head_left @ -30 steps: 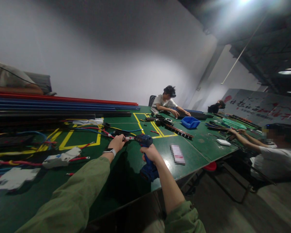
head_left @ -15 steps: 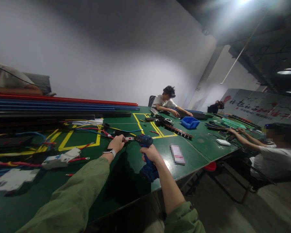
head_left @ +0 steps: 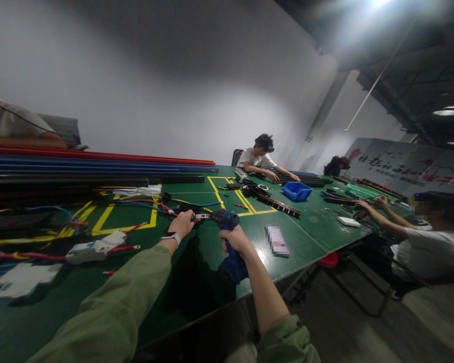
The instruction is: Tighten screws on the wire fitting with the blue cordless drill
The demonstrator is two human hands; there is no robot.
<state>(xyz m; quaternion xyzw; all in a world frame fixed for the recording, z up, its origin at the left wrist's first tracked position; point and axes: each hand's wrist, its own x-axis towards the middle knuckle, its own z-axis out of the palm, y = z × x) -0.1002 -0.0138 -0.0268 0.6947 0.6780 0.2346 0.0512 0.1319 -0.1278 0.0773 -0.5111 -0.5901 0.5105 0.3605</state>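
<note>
Right hand [head_left: 237, 239] is wrapped tight around the grip of a blue drill [head_left: 229, 242], held above the green table [head_left: 306, 237]. The drill's nose points left, long axis roughly level, bit tip at the left hand [head_left: 182, 222]. Left fingers are closed on a small part, too small to identify. Left hand is nearer the tip.

We can't read any text here. The wall banner [head_left: 408, 166] far right carries dark and red brush-style characters, too blurred to make out. The card [head_left: 277, 240] on the green table [head_left: 306, 237] is pixelated.
</note>
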